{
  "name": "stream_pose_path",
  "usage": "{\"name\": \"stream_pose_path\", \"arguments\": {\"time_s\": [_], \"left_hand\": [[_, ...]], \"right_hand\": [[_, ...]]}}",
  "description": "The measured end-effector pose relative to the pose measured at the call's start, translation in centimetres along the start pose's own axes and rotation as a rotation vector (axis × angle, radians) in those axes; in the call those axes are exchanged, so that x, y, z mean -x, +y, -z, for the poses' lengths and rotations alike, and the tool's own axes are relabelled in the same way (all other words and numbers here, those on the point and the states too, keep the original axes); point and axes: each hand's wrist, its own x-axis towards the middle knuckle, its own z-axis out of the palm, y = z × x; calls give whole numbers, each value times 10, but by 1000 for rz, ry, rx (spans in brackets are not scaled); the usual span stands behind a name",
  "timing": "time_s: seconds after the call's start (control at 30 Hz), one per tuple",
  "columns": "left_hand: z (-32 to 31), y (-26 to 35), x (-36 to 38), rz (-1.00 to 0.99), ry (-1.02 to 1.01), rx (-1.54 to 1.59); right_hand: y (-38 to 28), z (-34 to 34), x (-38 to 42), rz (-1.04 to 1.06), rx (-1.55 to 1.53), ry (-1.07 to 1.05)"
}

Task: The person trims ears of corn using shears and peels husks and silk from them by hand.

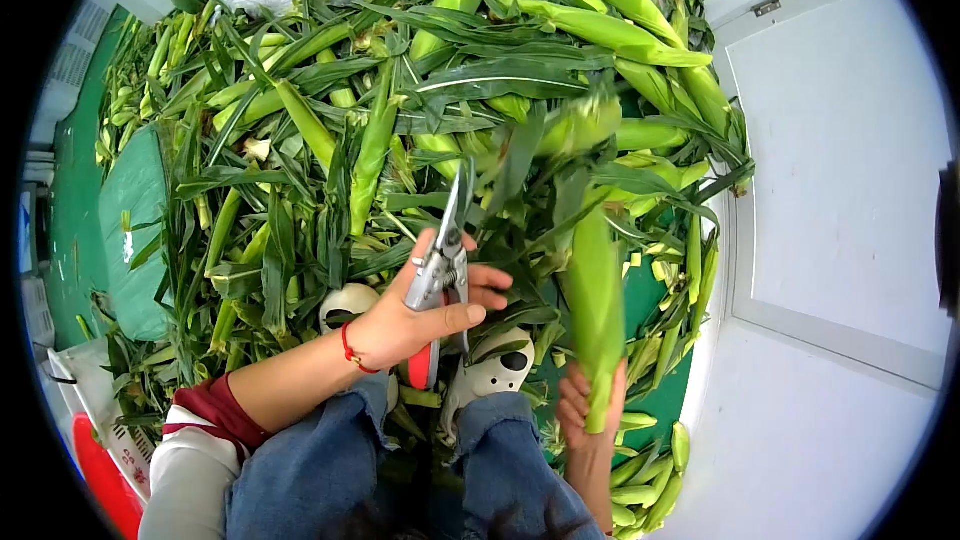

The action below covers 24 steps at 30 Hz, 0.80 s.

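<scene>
Head view shows your left hand (410, 315) wrapped around the grips of the pruning shears (440, 270), blades up and seemingly a little parted, though they blur against the leaves. Your right hand (585, 410) is clamped on the stalk end of a corn ear (597, 300), which stands nearly upright just beside your right knee, its tip among the heaped unhusked corn (400, 110) on the green mat (135, 230). The two hands are apart. To cut well, I would keep the ear steady, bring the blades square across the stalk clear of your fingers, and keep your white shoes (495, 370) out of the blade's path.
</scene>
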Motion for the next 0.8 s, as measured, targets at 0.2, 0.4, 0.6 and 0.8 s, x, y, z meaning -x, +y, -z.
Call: {"name": "stream_pose_path", "arguments": {"time_s": [0.2, 0.4, 0.6, 0.8], "left_hand": [[-6, 30, -7, -192, 18, 8], [-4, 20, -20, -192, -9, 17], [3, 11, -15, -236, 316, 124], [22, -2, -14, -304, 460, -364]], "right_hand": [[-45, -114, -3, 280, -69, -569], [0, -107, -33, -221, -114, -481], [48, -59, -46, -201, 663, -342], [61, -82, -53, 516, 1883, -204]]}}
